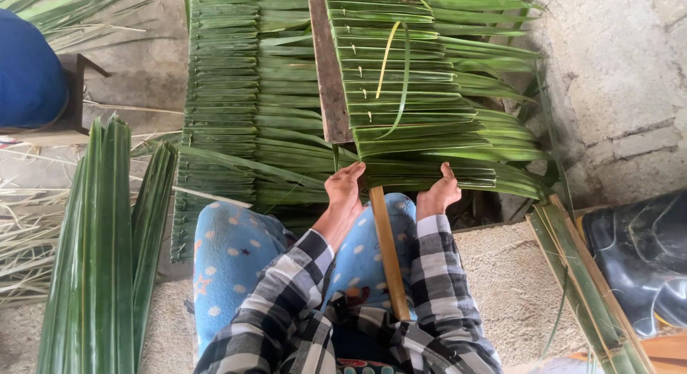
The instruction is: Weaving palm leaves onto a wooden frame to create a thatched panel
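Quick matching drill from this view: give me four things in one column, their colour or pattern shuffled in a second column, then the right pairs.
1. sleeves
2. trousers
3. boot
4. folded leaves

A. green
B. black, glossy
C. black-and-white check
D. light blue with spots

Pairs: 1-C, 2-D, 3-B, 4-A. Both the left hand and the right hand rest on the leaves' near edge.
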